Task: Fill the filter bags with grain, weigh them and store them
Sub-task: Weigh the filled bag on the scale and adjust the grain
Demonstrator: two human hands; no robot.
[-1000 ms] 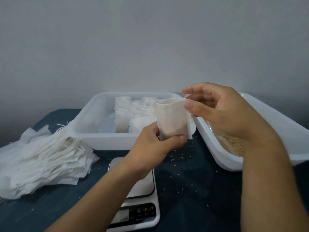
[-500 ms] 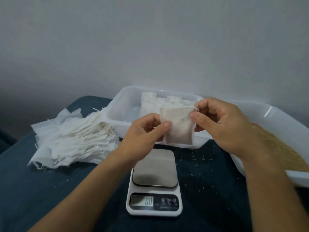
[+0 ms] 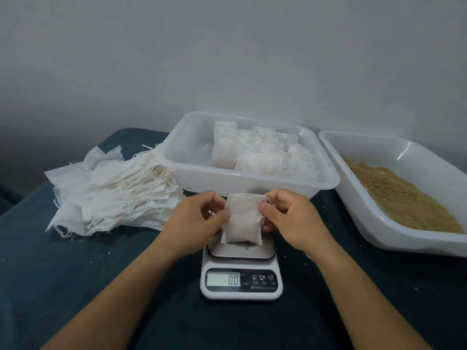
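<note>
White bag stood upright over the scale, display 0.0 | my left hand pinched its left edge | my right hand pinched its top right corner | filled bags in tray behind | grain at right.

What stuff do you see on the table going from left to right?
Pile of empty filter bags → tub of filled bags → tub of grain.
</note>
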